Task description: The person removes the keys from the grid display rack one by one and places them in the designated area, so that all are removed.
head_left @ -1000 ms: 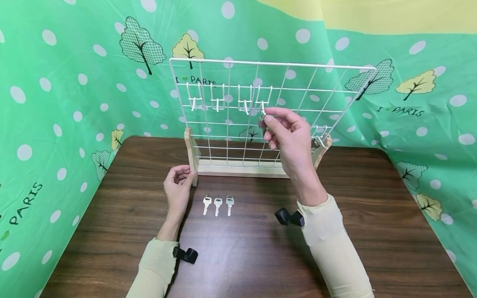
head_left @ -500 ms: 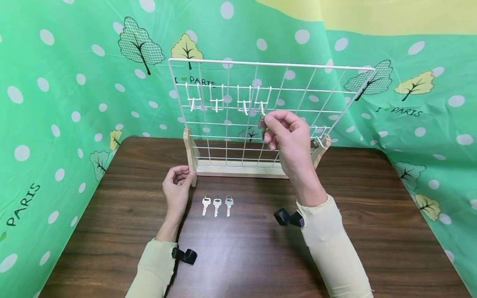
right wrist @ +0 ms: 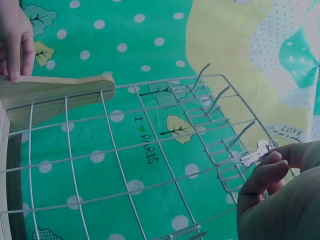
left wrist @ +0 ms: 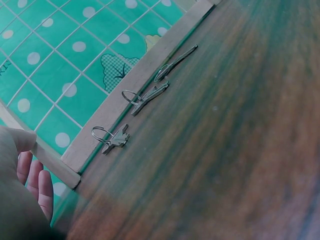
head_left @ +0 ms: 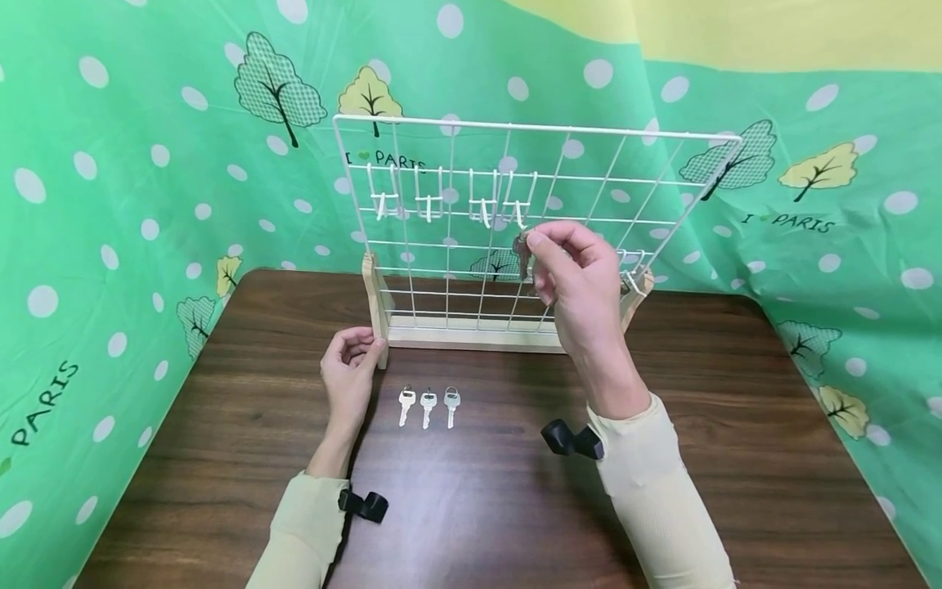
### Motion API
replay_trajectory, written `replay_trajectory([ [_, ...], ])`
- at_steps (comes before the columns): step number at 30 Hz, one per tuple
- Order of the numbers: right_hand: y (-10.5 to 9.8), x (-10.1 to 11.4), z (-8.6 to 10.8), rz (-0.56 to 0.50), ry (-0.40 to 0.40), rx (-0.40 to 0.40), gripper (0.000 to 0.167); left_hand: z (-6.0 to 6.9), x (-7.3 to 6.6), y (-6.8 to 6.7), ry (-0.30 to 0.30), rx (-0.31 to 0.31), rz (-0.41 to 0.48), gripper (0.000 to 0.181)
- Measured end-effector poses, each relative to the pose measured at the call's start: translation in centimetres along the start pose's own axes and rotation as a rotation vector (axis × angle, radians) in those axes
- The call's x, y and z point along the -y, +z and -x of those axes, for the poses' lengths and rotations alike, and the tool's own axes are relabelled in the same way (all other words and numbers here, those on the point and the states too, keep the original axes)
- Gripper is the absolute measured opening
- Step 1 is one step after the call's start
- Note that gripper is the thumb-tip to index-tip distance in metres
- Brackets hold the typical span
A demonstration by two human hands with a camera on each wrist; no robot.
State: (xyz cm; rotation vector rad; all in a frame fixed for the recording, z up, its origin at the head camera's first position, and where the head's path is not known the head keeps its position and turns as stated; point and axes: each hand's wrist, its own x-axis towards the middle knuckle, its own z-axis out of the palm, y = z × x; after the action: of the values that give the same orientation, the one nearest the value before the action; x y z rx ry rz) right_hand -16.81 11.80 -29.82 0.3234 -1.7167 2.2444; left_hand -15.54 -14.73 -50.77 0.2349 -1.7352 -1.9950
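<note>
Thumb and index finger of my right hand (head_left: 585, 286) pinch a key (head_left: 522, 255) by its ring end. It hangs just below the rightmost upper white hook (head_left: 518, 211). The right wrist view has this key (right wrist: 255, 156) near the hook prongs; I cannot tell whether its ring touches one. My left hand (head_left: 350, 364) holds the wooden side support (head_left: 377, 303) of the wire grid rack (head_left: 478, 243), thumb on the near face. On the table lie three more keys (head_left: 428, 401) in a row, at least two with rings (left wrist: 101, 134) standing up.
Several white hooks (head_left: 428, 204) hang along the grid's upper part. More hooks (head_left: 631, 266) sit low on its right side. The wooden base bar (head_left: 478, 337) runs along the dark table (head_left: 471, 507). A green patterned curtain (head_left: 110, 204) closes off the back and sides.
My right hand has moved slightly down and to the right, drawing the key from the hook's tip to below it. The left hand stays on the support.
</note>
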Motion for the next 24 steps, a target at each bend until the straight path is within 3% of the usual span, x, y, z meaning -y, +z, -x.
replay_trajectory([
  [9, -0.1, 0.1, 0.7, -0.055, -0.012, 0.015, 0.029, 0.0, 0.0, -0.1, 0.000, 0.000, 0.007, 0.027],
  [18, -0.5, 0.2, 1.6, -0.024, -0.001, 0.012, 0.025, 0.0, 0.0, 0.0, 0.004, -0.001, 0.005, 0.027],
  [24, -1.1, -0.2, 2.2, 0.000, 0.010, 0.016, 0.031, -0.1, 0.1, 0.0, 0.007, -0.001, 0.019, 0.026],
])
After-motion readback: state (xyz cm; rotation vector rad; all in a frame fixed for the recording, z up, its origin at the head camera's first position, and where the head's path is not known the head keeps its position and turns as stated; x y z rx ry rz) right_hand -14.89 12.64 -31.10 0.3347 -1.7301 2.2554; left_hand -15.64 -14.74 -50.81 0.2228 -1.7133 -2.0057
